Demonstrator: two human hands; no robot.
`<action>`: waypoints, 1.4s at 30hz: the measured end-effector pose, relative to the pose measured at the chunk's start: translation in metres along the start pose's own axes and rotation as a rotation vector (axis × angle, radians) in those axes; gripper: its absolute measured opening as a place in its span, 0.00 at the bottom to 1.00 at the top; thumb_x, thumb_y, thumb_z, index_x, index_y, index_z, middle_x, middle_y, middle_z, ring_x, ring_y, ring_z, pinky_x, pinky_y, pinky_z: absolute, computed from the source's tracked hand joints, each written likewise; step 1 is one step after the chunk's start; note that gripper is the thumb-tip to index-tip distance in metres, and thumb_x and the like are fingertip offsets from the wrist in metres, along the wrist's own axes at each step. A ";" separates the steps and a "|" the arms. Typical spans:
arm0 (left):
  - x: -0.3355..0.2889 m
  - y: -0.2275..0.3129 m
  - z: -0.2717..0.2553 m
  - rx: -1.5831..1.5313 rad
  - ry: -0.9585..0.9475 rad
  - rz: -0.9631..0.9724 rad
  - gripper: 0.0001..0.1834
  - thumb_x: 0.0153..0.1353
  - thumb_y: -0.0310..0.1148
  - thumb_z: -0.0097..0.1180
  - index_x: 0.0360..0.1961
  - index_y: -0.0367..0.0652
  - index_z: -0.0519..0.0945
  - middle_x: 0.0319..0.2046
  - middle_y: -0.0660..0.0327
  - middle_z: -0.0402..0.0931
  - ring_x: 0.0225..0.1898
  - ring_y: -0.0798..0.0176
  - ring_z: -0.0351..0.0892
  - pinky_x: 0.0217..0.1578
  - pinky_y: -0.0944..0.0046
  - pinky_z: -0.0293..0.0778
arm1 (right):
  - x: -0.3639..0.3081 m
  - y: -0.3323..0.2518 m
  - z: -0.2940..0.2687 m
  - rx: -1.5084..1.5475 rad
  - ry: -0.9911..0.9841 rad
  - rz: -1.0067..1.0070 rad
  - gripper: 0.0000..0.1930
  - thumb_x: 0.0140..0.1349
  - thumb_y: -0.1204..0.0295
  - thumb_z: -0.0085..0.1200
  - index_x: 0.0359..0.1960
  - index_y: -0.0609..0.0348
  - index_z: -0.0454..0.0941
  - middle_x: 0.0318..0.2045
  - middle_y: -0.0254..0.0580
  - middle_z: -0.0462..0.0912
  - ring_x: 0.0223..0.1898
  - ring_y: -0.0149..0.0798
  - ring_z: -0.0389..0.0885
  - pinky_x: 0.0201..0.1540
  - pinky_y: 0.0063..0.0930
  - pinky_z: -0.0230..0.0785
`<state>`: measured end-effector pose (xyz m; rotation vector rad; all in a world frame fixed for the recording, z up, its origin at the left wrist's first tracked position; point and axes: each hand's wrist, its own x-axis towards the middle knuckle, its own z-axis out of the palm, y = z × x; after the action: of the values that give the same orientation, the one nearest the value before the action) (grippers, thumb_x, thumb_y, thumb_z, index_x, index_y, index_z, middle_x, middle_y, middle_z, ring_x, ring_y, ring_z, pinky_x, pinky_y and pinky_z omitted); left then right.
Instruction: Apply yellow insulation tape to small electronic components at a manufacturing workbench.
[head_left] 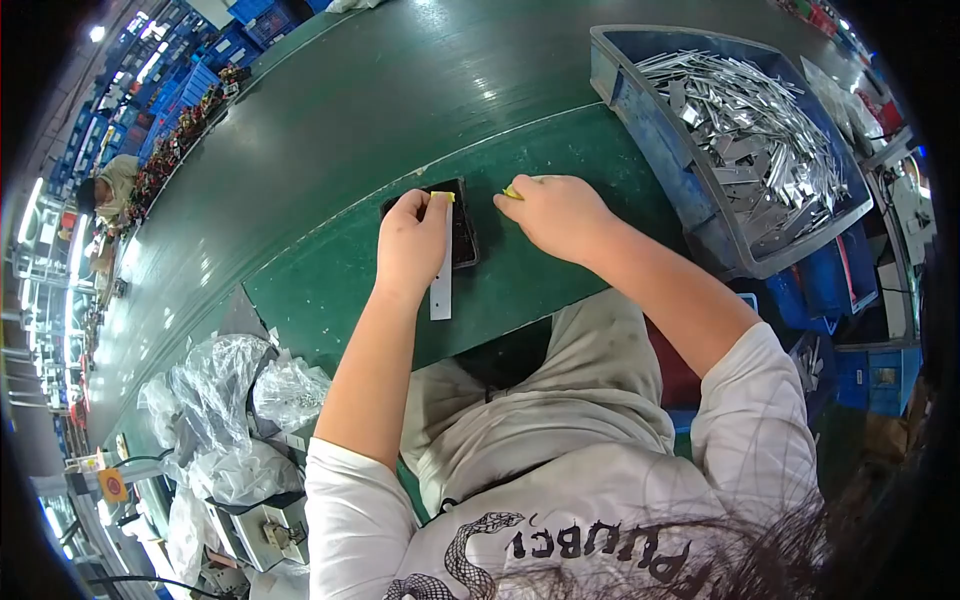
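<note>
My left hand (410, 245) is closed around the upper part of a flat metal strip (441, 296), which points down toward my lap. A small yellow piece (448, 196) shows at the strip's top end, by my fingertips. Beneath that hand lies a shallow black tray (469, 252) on the green tabletop (340, 260); the hand and strip partly cover it. To the right of the tray, my right hand (560, 217) pinches a small yellow thing (511, 191), mostly hidden by the fingers. The two hands are apart.
A large blue bin (660, 150) of loose metal strips (770, 140) stands at the right. Clear plastic bags (215, 400) are piled at the left table edge. A dark green belt-like surface (400, 90) runs beyond the table. Another person (118, 185) is far left.
</note>
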<state>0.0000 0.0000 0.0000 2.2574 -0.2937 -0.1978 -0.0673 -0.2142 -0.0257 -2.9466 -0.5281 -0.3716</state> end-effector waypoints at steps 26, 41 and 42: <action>-0.181 -0.018 0.015 -1.279 -0.378 0.077 0.20 0.78 0.47 0.37 0.44 0.39 0.67 0.26 0.55 0.70 0.25 0.58 0.74 0.28 0.60 0.74 | -0.134 -0.130 -0.009 1.228 0.038 0.226 0.11 0.65 0.68 0.61 0.46 0.57 0.82 0.43 0.38 0.81 0.48 0.38 0.79 0.47 0.30 0.69; -0.201 -0.002 0.017 -1.745 -0.473 -0.100 0.20 0.70 0.55 0.49 0.37 0.48 0.67 0.29 0.63 0.63 0.27 0.63 0.62 0.32 0.61 0.64 | -0.151 -0.165 -0.046 1.041 -0.032 0.116 0.13 0.62 0.67 0.62 0.25 0.62 0.76 0.20 0.44 0.74 0.22 0.48 0.75 0.26 0.39 0.66; -0.201 0.001 0.016 -1.775 -0.491 -0.094 0.22 0.70 0.56 0.49 0.35 0.48 0.64 0.26 0.64 0.61 0.25 0.66 0.59 0.28 0.63 0.61 | -0.151 -0.166 -0.051 1.054 -0.042 0.114 0.13 0.62 0.67 0.62 0.25 0.62 0.76 0.20 0.44 0.74 0.22 0.48 0.75 0.26 0.39 0.66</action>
<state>-0.1971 0.0430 -0.0006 0.4382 -0.1274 -0.7107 -0.2751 -0.1175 -0.0031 -1.9469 -0.3810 0.0116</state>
